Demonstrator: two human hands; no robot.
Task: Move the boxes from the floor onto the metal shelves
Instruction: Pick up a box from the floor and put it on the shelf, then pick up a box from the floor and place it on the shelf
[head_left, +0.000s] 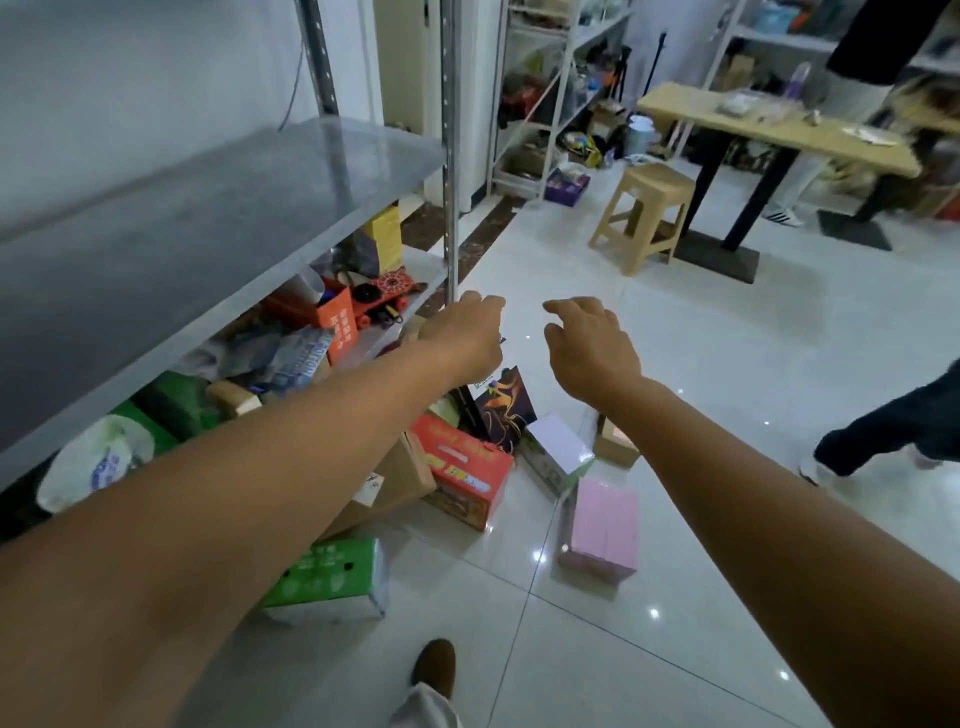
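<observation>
Left hand (467, 332) and right hand (592, 348) extended forward, fingers loosely curled, grasping nothing; beneath them, red box (462, 467), pink box (602, 530) and green box (332, 582) on the floor (675, 364); metal shelf (208, 208) at left.

Both forearms are bare to the wrists, ending in the left hand (462, 338) and right hand (592, 348). At bottom centre of the frame sits a brown, rounded shoe (434, 667) with a pale, whitish trouser cuff (426, 709).
</observation>
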